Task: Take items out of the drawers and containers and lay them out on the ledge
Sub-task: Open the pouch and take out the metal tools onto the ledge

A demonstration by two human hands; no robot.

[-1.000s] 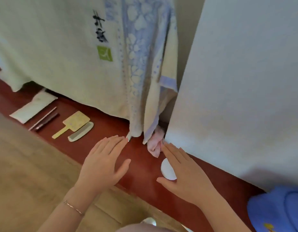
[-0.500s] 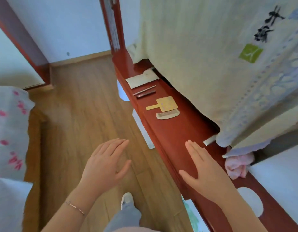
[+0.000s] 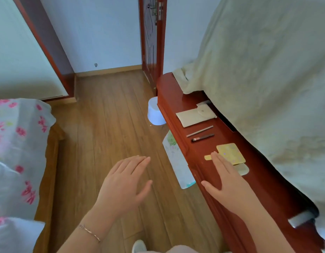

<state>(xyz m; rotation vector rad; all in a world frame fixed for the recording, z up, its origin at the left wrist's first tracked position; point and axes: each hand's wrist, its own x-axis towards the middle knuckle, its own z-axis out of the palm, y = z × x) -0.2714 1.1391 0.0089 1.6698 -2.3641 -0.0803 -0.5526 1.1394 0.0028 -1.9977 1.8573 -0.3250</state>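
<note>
A red wooden ledge [image 3: 200,172] runs along the right. On it lie a white pouch [image 3: 193,115], a thin grey stick [image 3: 200,131], a dark pen [image 3: 202,138], a yellow paddle brush [image 3: 230,153] and a pale comb [image 3: 244,169]. My right hand [image 3: 226,181] hovers flat and empty over the ledge, its fingertips covering part of the brush handle and the comb. My left hand [image 3: 124,181] is spread open over the floor, holding nothing. A bracelet is on that wrist.
A cream cloth [image 3: 267,79] drapes over the furniture above the ledge. A white stool [image 3: 155,113] and a flat printed sheet [image 3: 178,161] stand on the wooden floor [image 3: 107,125] against the ledge. A bed with floral bedding [image 3: 15,143] is at left. A red door [image 3: 150,39] stands ahead.
My view has swung left along the ledge; the pink cloth and white disc are out of sight. My right hand has come up to the brush and comb. Both hands stay empty.
</note>
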